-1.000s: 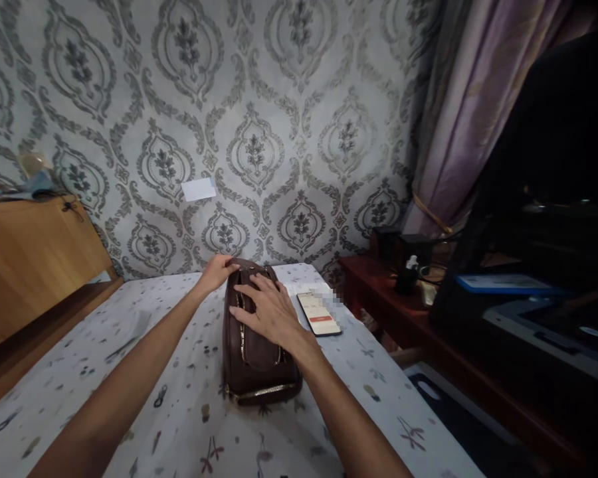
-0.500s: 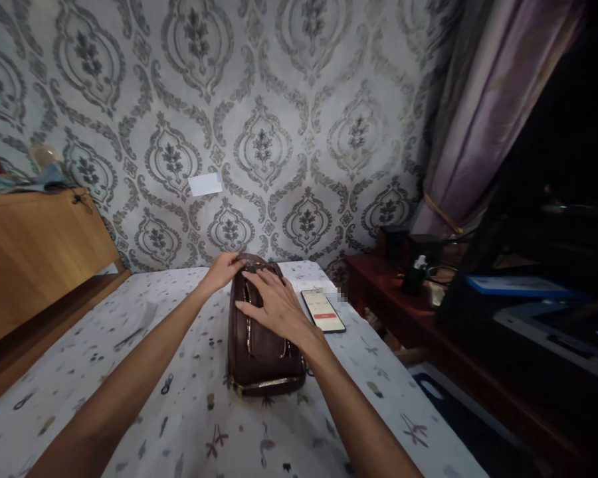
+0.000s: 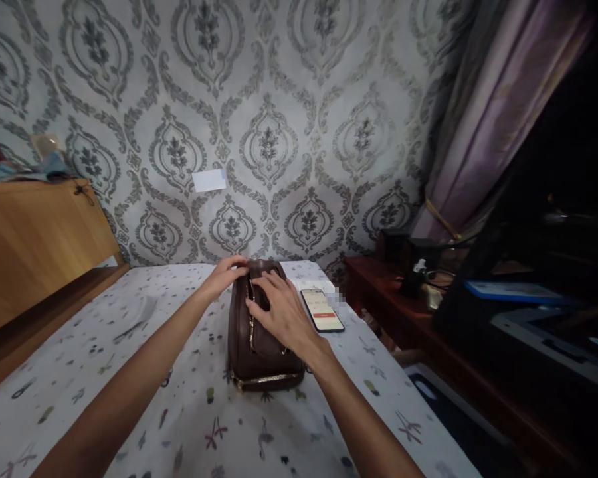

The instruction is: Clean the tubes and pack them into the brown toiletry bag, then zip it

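A dark brown zippered bag (image 3: 259, 352) with gold zips lies on a white patterned bed sheet (image 3: 129, 372). My left hand (image 3: 225, 273) grips the bag's far end. My right hand (image 3: 279, 312) rests on the bag's top, its fingers curled at the zip line; whether they pinch the zip pull is hidden. A smartphone (image 3: 321, 310) with a lit screen lies on the sheet just right of the bag.
A wooden headboard (image 3: 34, 245) stands at the left, with small items on top. A dark red wooden side table (image 3: 379, 285) at the right holds a small bottle (image 3: 412, 275) and dark boxes. Patterned wallpaper and a purple curtain (image 3: 483, 126) are behind.
My right hand has slid toward the bag's far end and its fingers have curled onto the zip. My left hand stays on the far end. The view has shifted slightly.
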A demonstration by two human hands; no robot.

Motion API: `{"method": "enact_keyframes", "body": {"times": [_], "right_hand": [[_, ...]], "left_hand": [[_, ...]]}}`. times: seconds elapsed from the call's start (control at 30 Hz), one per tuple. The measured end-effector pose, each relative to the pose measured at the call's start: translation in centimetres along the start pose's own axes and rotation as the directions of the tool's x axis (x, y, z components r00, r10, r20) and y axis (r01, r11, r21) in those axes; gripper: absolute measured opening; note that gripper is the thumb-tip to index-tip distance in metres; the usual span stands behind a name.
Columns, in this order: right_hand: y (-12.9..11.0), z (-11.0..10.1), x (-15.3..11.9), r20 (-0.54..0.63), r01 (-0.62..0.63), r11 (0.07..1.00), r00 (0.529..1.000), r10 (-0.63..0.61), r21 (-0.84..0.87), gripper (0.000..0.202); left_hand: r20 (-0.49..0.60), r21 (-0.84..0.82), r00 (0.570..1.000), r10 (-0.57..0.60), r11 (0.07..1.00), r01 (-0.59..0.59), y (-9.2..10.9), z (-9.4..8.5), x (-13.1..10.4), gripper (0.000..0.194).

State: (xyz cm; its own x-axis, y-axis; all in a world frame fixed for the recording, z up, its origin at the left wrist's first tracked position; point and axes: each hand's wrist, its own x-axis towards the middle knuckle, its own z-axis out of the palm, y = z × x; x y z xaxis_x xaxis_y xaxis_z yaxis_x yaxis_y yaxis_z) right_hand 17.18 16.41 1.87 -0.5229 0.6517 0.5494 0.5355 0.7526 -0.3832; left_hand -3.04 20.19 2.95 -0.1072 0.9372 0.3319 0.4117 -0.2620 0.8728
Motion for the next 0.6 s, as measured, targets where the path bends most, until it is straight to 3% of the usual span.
{"method": "enact_keyframes", "body": {"times": [0.23, 0.6], "right_hand": [[-0.2, 0.5, -0.1, -0.094, -0.014, 0.998, 0.995, 0.020, 0.063, 0.030], [0.1, 1.2, -0.1, -0.261, 0.046, 0.990, 0.965, -0.010, 0.132, 0.026]], "left_hand": [[0.058, -0.171, 0.994, -0.096, 0.980, 0.104, 0.2, 0.2, -2.1, 0.046], [0.056, -0.220, 0.995, -0.078, 0.971, 0.089, 0.0, 0.6, -2.7, 0.046]]}}
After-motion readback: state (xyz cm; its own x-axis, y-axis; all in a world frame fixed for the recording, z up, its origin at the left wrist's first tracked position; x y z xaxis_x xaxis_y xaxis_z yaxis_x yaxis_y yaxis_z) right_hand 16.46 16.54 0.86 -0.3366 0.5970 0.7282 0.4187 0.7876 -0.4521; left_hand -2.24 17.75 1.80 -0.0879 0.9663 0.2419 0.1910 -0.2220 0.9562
